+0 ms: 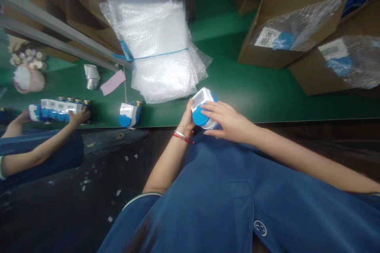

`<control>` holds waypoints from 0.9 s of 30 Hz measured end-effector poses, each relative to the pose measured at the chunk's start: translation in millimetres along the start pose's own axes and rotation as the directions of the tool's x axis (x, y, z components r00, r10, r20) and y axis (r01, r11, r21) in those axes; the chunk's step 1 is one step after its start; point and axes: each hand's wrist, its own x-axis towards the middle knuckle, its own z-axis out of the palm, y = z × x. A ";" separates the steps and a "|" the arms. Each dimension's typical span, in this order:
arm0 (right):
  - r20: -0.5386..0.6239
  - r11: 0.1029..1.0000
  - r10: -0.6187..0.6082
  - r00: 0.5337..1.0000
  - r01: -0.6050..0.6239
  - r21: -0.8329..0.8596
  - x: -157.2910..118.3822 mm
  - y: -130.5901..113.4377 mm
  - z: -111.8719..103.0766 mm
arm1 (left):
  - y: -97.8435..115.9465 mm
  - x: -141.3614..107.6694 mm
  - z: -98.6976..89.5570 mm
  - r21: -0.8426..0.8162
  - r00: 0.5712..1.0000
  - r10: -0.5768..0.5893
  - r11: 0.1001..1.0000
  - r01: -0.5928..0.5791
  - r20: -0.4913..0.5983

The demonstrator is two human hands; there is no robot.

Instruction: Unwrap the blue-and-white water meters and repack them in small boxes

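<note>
Only one view here, a head cam worn by the person, pointing forward and steeply down over their own chest. It's close in: the blue shirt (237,197) fills the bottom half, and both forearms run up from the lower edge to the middle of the frame. Past that you see the near edge of the green table (267,91), with a stack of bubble wrap (157,43) straight ahead and cardboard boxes (297,16) at upper right. The wide lens bends the edges, and a co-worker's arm (44,146) shows at far left.
</note>
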 end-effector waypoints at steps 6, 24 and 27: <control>-0.093 0.851 0.450 0.888 -0.395 0.345 4.6 25.3 11.8 | 5.1 -7.1 20.1 0.005 0.983 0.165 0.986 -0.166 0.077; -0.277 0.887 0.225 0.934 -0.079 0.454 6.4 46.3 -17.3 | 39.7 -45.9 88.0 0.456 0.704 0.618 0.544 -0.704 0.350; -0.334 0.941 0.069 0.940 0.049 0.334 4.5 61.9 -36.1 | 77.1 -55.8 72.1 0.697 0.651 0.494 0.118 -0.707 0.576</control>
